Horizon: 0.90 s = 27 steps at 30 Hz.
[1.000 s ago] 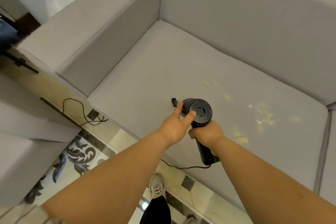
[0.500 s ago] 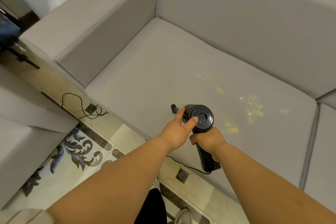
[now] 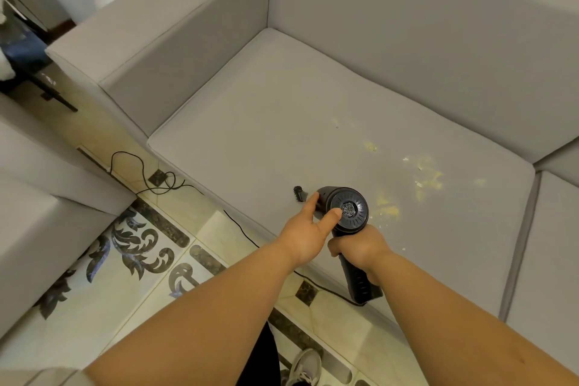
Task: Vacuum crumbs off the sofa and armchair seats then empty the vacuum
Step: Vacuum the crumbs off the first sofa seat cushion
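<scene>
Black matte plastic forms the handheld vacuum with round vented rear cap (image 3: 346,208), held over the front part of the grey fabric sofa seat cushion (image 3: 282,122). Nearest the viewer, a grey sneaker (image 3: 305,368) stands on the glossy cream tiled floor with dark scroll inlays (image 3: 131,247), cut off by the lower frame edge. Two bare forearms reach forward from there. The right hand (image 3: 360,249) is wrapped round the ribbed vacuum handle, which slopes down past the cushion's front edge; its fingers are hidden beneath the handle. The left hand (image 3: 305,233) rests on the side of the barrel, index finger straight along it and thumb on the rear cap. The nozzel end is hidden behind the barrel; only a small black brush tip (image 3: 297,193) shows just left of the index fingertip, and whether it touches the cushion cannot be told. A thin black power cord (image 3: 150,178) leaves the handle base, runs along the floor and loops near the sofa's left corner. Pale yellow crumbs (image 3: 427,178) lie scattered on the cushion to the right of the vacuum, the nearest patch just beside the cap. Left and rear parts of the cushion are smooth, bounded by the boxy armrest (image 3: 163,41) and flat backrest (image 3: 423,41). A second cushion (image 3: 551,260) adjoins at right, and a grey armchair (image 3: 37,197) is cut off at left.
</scene>
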Each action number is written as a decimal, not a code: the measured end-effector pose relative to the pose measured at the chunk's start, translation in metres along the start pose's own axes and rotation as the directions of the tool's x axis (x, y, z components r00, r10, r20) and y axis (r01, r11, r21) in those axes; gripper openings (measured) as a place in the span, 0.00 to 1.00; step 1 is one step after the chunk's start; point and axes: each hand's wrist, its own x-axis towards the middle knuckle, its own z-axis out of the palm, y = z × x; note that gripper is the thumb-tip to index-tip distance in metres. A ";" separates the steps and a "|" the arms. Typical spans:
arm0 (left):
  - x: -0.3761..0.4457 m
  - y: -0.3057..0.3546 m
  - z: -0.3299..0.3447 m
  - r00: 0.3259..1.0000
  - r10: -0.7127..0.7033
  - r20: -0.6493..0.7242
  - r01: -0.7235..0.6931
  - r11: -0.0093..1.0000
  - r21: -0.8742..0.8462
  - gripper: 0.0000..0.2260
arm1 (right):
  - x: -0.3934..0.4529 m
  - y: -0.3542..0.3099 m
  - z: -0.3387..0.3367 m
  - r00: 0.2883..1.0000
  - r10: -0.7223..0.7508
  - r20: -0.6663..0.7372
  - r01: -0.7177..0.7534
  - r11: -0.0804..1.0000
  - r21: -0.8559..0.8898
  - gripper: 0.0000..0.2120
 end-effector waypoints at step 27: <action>-0.017 -0.029 0.004 0.999 0.044 -0.027 -0.044 0.999 0.003 0.32 | -0.013 0.023 0.019 0.996 -0.051 -0.068 0.047 0.998 -0.047 0.11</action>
